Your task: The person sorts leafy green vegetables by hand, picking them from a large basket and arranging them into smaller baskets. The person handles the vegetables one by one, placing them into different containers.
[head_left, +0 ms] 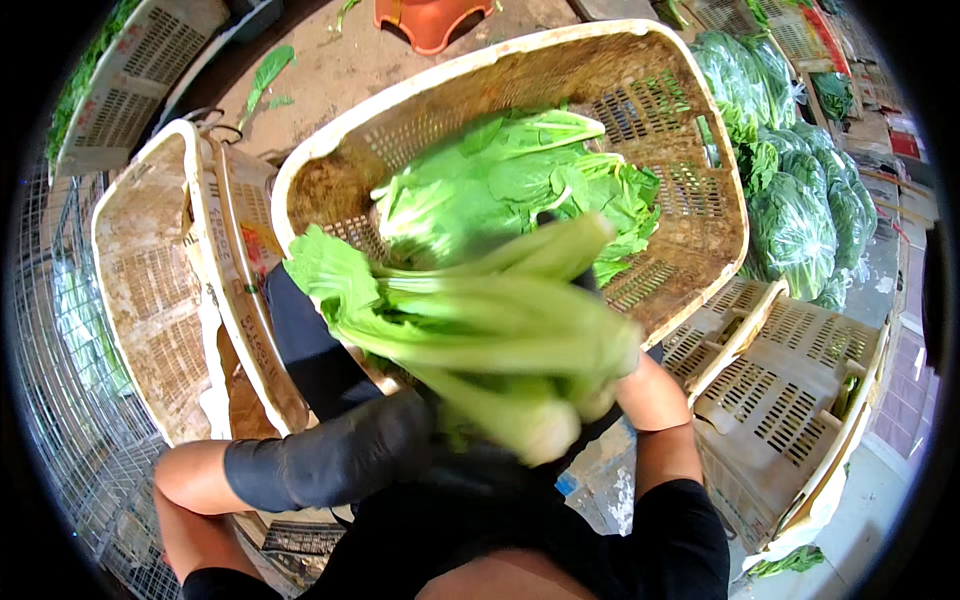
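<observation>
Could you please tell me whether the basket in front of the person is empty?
Not empty, but not full: leafy greens lie inside the basket, leaving much of its wall bare.

Pale green stalks [480, 308], brown-mottled basket [500, 72]

Dark printed characters [262, 345], letters and digits in short rows, run sideways along the wall of the pale crate [240, 230] at nine o'clock. They are small and slanted by the lens. Just above them on the same crate sits a patch of red and yellow [262, 246], perhaps a label, too blurred to read. A red strip [835, 45] toward two o'clock shows nothing legible.
</observation>
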`<state>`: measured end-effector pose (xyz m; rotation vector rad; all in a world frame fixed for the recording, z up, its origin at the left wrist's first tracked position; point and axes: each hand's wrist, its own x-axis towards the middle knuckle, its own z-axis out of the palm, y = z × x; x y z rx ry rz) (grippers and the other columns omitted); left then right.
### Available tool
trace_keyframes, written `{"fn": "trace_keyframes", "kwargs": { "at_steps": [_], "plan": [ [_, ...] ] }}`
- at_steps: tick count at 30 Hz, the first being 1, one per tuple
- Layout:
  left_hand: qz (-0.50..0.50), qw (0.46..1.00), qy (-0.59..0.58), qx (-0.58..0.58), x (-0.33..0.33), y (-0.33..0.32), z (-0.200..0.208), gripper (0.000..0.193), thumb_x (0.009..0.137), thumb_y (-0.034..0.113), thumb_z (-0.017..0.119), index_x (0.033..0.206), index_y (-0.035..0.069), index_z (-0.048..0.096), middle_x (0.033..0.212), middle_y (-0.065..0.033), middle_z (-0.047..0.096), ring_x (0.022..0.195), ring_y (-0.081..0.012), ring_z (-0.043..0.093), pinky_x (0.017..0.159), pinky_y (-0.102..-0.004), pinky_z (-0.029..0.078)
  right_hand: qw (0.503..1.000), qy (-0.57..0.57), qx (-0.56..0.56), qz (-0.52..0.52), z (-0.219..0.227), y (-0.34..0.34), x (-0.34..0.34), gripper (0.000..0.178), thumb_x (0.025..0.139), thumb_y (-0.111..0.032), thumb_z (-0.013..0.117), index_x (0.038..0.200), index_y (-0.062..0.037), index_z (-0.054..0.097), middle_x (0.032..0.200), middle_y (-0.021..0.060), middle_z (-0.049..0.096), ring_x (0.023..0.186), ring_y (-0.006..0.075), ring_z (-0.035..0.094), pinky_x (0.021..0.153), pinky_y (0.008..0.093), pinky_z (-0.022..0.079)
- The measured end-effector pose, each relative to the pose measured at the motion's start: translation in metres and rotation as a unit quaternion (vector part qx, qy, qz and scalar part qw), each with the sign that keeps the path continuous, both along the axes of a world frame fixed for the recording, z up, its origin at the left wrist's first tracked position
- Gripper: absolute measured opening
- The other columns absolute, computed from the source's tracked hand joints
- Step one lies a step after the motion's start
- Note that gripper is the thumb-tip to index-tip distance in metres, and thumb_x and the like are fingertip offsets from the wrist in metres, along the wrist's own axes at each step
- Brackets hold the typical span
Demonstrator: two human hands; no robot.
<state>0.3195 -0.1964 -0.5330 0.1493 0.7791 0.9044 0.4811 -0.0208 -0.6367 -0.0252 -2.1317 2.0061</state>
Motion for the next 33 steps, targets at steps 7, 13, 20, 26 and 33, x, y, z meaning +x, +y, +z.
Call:
{"fn": "trace_keyframes", "kwargs": {
  "at_steps": [7,13,20,26,33],
  "plan": [
    [-0.217,0.923,0.198,0.25,-0.031,0.056,0.042,0.056,0.079,0.023,0.07,0.121,-0.006,0.049,0.097,-0.0172,0.064,0.086,-0.0196,0.064,0.077,-0.031,0.05,0.863,-0.032,-0.468,-0.19,-0.02,0.0,0.038,0.088,0.063,-0.023,0.079,0.136,-0.0056,0.032,0.125,0.01,0.05,0.116,0.024,0.05,0.097,0.0377,0.042],
    [0.082,0.912,0.397,0.061,0.01,0.066,-0.138,0.05,0.082,0.023,0.064,0.121,-0.005,0.049,0.1,-0.016,0.063,0.088,-0.0195,0.063,0.078,-0.0308,0.049,0.826,-0.051,-0.47,-0.306,-0.057,0.002,0.019,0.044,0.082,-0.018,0.061,0.122,-0.0029,0.051,0.104,0.0063,0.06,0.091,0.0165,0.057,0.077,0.0303,0.047],
    [0.188,0.937,0.295,0.018,0.047,0.076,-0.166,0.044,0.086,0.022,0.058,0.121,-0.003,0.048,0.103,-0.0147,0.061,0.091,-0.0193,0.062,0.08,-0.0306,0.049,0.897,-0.157,0.054,-0.409,-0.058,0.011,0.027,0.048,0.092,-0.035,0.051,0.119,0.004,0.05,0.115,0.0155,0.056,0.104,0.0254,0.052,0.093,0.0359,0.037],
    [0.17,0.943,0.283,0.042,0.069,0.085,-0.174,0.04,0.089,0.021,0.052,0.122,-0.002,0.048,0.105,-0.0135,0.06,0.093,-0.0192,0.061,0.081,-0.0305,0.049,0.936,-0.109,-0.109,-0.316,-0.1,-0.011,0.086,0.074,0.09,-0.036,0.052,0.143,0.0001,0.016,0.15,0.0165,0.013,0.139,0.0257,0.011,0.112,0.0371,0.011],
    [0.135,0.948,0.262,0.121,0.103,0.128,-0.162,0.035,0.093,0.02,0.046,0.122,-0.001,0.048,0.108,-0.0122,0.059,0.096,-0.0191,0.059,0.083,-0.0303,0.049,0.858,-0.091,-0.296,-0.409,-0.089,-0.074,0.114,0.112,0.061,-0.025,0.084,0.144,-0.0054,0.012,0.144,0.0126,0.022,0.133,0.0236,0.022,0.108,0.0376,0.023]
  ]
}}
